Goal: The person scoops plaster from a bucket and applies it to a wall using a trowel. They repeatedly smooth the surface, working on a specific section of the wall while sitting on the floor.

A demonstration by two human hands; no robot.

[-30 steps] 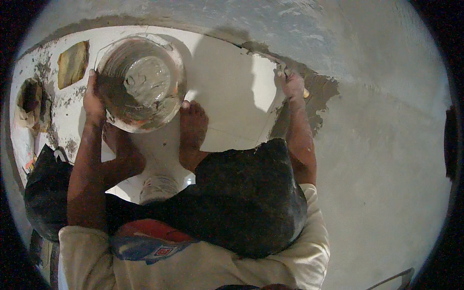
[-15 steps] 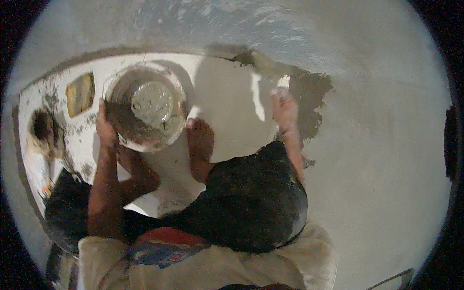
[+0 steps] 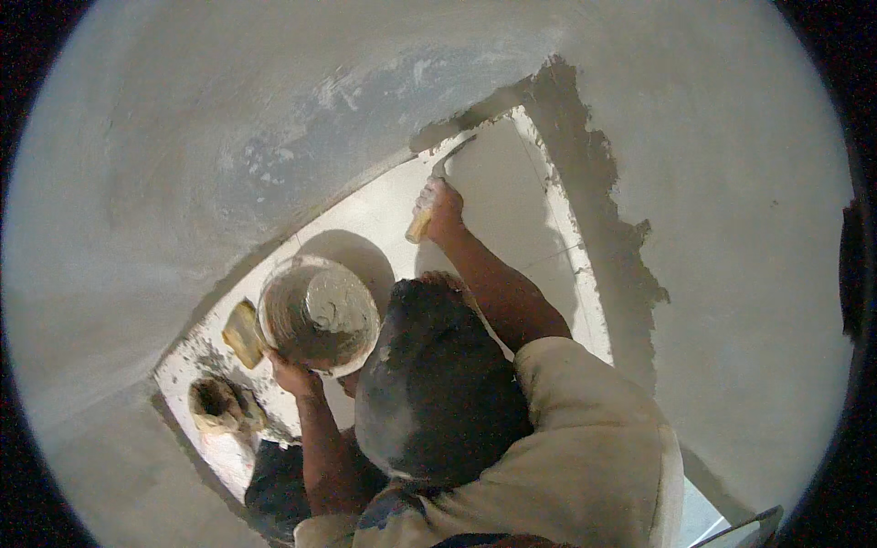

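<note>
Head view: right hand [image 3: 443, 203], fingers wrapped round trowel [image 3: 429, 205] at tile [image 3: 493, 183] edge; left hand [image 3: 292, 373] gripping bucket [image 3: 274, 315] of grey mortar [image 3: 333, 300]; sponge [image 3: 243, 332] beside; knee [image 3: 438, 384] blocks floor.

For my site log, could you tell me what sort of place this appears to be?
Probably a room under construction or renovation, with tiling or plastering under way: bare grey cement walls, a white floor tile edged with wet mortar, and a bucket of grey mix. The right hand holds a trowel.
</note>
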